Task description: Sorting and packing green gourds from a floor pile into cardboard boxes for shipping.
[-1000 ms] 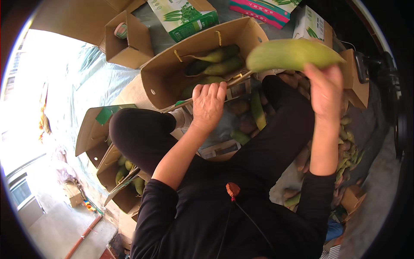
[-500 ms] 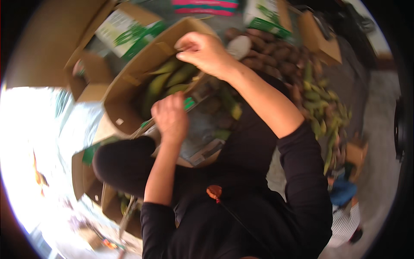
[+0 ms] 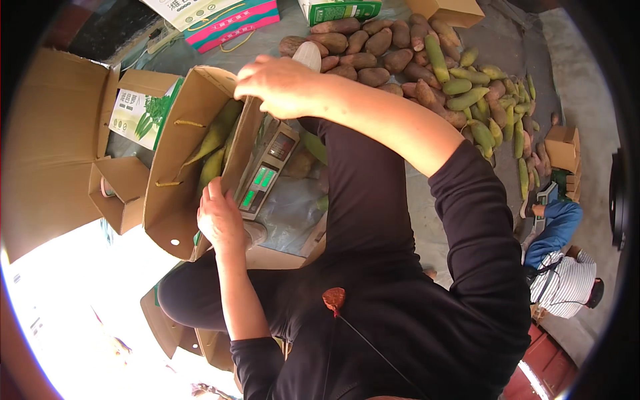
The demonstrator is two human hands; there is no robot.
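A brown cardboard box (image 3: 163, 200) with yellow cord handles stands left of my lap, long green radishes (image 3: 215, 137) inside it. At the near end of its right wall, my left hand (image 3: 222, 219) has its fingers bent over the rim. My right hand (image 3: 277, 85) is closed at the far end of the same wall, its fingertips at the cardboard edge and partly hidden. Right beside the box is a weighing scale (image 3: 261, 179) with lit green displays. How far the box rests on the scale cannot be seen.
Beyond my right arm lie piles of reddish-brown tubers (image 3: 380, 57) and green radishes (image 3: 483, 110). A printed white-and-green carton (image 3: 143, 113) and a small open box (image 3: 119, 190) sit at the left. Another person (image 3: 563, 280) is at the lower right.
My right hand has come down from above the box to its right wall. The view has shifted, and the scale's green displays now show more fully. My left hand stays at the rim.
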